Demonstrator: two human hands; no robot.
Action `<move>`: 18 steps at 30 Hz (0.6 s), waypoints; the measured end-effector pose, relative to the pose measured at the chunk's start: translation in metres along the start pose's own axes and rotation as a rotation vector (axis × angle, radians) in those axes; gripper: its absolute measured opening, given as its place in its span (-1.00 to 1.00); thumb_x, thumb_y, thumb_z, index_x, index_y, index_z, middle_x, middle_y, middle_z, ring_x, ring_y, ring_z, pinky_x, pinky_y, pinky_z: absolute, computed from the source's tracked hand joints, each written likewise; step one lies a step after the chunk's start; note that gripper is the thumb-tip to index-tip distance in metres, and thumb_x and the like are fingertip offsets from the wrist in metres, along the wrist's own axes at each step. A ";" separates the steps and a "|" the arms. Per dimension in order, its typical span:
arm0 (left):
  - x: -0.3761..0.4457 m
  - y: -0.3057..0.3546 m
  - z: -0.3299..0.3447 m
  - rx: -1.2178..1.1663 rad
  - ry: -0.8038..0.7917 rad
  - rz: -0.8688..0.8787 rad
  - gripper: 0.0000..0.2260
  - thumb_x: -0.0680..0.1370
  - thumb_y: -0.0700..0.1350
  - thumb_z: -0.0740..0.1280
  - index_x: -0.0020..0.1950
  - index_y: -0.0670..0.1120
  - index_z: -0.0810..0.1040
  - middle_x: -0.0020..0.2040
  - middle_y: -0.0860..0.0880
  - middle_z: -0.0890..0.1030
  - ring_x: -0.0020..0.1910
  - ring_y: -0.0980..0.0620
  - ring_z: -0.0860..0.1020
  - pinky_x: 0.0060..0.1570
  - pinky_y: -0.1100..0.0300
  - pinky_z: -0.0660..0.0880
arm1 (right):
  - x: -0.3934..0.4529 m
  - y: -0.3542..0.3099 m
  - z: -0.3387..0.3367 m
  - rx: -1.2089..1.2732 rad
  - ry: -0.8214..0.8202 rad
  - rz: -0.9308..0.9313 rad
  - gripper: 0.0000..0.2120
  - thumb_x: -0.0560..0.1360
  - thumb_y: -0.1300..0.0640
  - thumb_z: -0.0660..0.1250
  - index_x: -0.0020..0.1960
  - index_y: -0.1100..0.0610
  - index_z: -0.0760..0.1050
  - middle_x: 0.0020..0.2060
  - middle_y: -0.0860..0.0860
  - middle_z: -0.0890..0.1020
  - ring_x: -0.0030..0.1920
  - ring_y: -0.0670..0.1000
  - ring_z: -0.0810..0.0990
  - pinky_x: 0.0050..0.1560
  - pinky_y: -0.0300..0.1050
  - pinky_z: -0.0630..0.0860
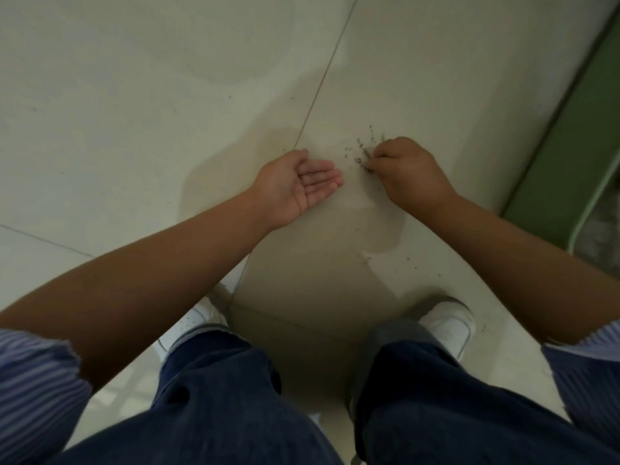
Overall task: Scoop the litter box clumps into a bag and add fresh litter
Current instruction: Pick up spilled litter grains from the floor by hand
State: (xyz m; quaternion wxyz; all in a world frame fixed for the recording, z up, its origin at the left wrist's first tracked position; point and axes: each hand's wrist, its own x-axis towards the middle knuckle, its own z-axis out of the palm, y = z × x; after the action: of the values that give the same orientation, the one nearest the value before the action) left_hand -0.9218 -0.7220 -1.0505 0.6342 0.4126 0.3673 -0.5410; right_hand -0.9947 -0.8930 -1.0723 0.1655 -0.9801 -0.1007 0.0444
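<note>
Spilled grey litter grains (364, 150) lie scattered on the pale tiled floor (167, 112). My right hand (407, 174) is curled over them, fingertips pinching grains at the floor. Just to the left, my left hand (300, 186) is held palm up and cupped, fingers straight, with a few grains lying on them. The green litter box (567, 169) runs along the right edge, and a patch of grey litter (600, 239) shows inside it. No scoop or bag is in view.
More stray grains (407, 260) dot the floor near my right foot. My white shoes (449, 322) and dark trouser legs fill the bottom of the view. A tile joint (318, 92) runs diagonally up the floor.
</note>
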 end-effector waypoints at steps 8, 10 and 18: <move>-0.009 0.011 -0.007 -0.176 0.011 0.066 -0.54 0.66 -0.05 -0.06 0.15 -0.41 0.43 0.04 -0.30 0.54 0.35 -0.22 0.37 0.15 0.06 0.38 | 0.012 -0.011 -0.005 -0.029 -0.136 0.169 -0.76 0.25 0.30 0.11 -0.53 0.31 0.44 -0.56 0.19 0.51 -0.56 0.13 0.52 -0.56 -0.25 0.46; -0.011 0.015 -0.007 -0.185 0.021 0.082 -0.53 0.67 -0.05 -0.07 0.30 -0.42 0.35 0.20 -0.33 0.49 0.36 -0.22 0.37 0.16 0.05 0.38 | 0.015 -0.016 -0.007 0.020 -0.126 0.220 -0.74 0.23 0.25 0.09 -0.55 0.29 0.44 -0.59 0.18 0.49 -0.59 0.11 0.51 -0.57 -0.29 0.42; -0.010 0.027 0.013 -0.212 0.044 0.137 -0.53 0.67 -0.07 -0.06 0.35 -0.44 0.28 0.37 -0.35 0.34 0.37 -0.23 0.34 0.21 0.03 0.35 | 0.012 -0.017 -0.027 0.429 0.279 0.903 -0.85 0.41 0.35 0.31 -0.10 0.34 0.63 -0.10 0.21 0.67 -0.11 0.06 0.59 -0.05 -0.30 0.38</move>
State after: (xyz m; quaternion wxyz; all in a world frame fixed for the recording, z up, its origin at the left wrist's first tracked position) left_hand -0.8957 -0.7285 -1.0331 0.7014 0.3790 0.4075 -0.4453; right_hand -0.9830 -0.8834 -1.0418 0.3390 -0.8665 0.3664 0.0000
